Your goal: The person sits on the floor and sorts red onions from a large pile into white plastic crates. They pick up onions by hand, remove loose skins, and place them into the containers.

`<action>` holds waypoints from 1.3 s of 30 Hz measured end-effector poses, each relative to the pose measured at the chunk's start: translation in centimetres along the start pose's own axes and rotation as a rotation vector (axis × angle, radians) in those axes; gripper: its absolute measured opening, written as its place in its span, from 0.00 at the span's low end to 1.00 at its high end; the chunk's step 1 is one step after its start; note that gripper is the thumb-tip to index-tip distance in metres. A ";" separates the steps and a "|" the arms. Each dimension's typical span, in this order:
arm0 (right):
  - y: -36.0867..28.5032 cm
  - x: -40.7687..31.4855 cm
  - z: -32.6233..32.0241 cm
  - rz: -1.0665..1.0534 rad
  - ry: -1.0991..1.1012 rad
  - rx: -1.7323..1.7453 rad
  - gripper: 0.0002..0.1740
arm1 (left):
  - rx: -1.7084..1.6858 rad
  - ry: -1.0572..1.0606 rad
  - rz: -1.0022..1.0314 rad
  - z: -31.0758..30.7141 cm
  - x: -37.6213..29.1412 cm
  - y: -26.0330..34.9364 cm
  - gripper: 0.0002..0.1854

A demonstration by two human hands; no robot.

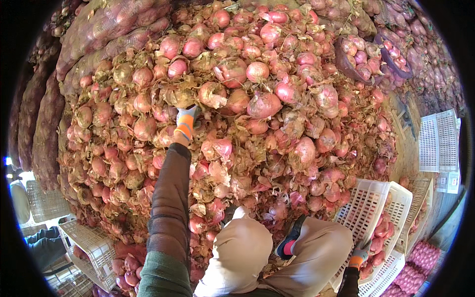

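My left hand (pixel 188 118), in a grey and orange work glove, reaches into a heap of loose red onions (pixel 305 150) with dry, flaking skins. Its fingertips are at a husk-covered onion (pixel 180 97), and how they close there is hidden. At the lower right my right hand (pixel 360 254), gloved the same way, rests at the near rim of a white plastic crate (pixel 367 202). That crate is tilted and has red onions (pixel 379 237) inside. Whether the right fingers grip the rim or an onion does not show.
Full mesh sacks (pixel 122 22) line the heap's upper left side. Two open sacks of onions (pixel 359 59) stand at the upper right, near stacked white crates (pixel 438 141). Another crate (pixel 87 248) lies at the lower left, beside a person's leg (pixel 44 247). My knees (pixel 241 256) are at the heap's near edge.
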State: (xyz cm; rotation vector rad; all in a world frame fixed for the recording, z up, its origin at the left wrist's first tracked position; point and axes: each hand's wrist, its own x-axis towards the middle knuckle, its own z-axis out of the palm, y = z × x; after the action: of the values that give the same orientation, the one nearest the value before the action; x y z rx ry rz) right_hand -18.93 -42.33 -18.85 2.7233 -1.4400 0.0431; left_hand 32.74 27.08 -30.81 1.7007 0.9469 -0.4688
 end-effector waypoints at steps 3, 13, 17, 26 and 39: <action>0.0 0.0 0.0 -0.015 0.025 0.019 0.31 | -0.272 -0.118 0.134 -1.8 -0.5 -0.9 0.19; 1.1 0.3 0.6 0.060 0.016 0.104 0.34 | -0.187 -0.093 0.172 -3.0 -3.7 -1.4 0.25; 1.0 0.4 0.6 0.101 -0.015 0.018 0.34 | -0.214 0.032 0.266 -1.5 -2.2 -2.5 0.26; 0.1 0.5 0.6 0.051 0.019 0.140 0.32 | -0.513 -0.057 0.429 -0.6 -1.2 -3.6 0.31; 0.2 1.1 0.2 0.038 -0.009 0.018 0.33 | -0.130 0.547 0.482 6.9 -13.0 -6.7 0.43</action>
State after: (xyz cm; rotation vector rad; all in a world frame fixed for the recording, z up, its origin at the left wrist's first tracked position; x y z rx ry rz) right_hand -18.53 -43.34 -18.99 2.7139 -1.5015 0.0463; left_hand 20.61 16.76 -28.05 1.8935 0.8738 0.3887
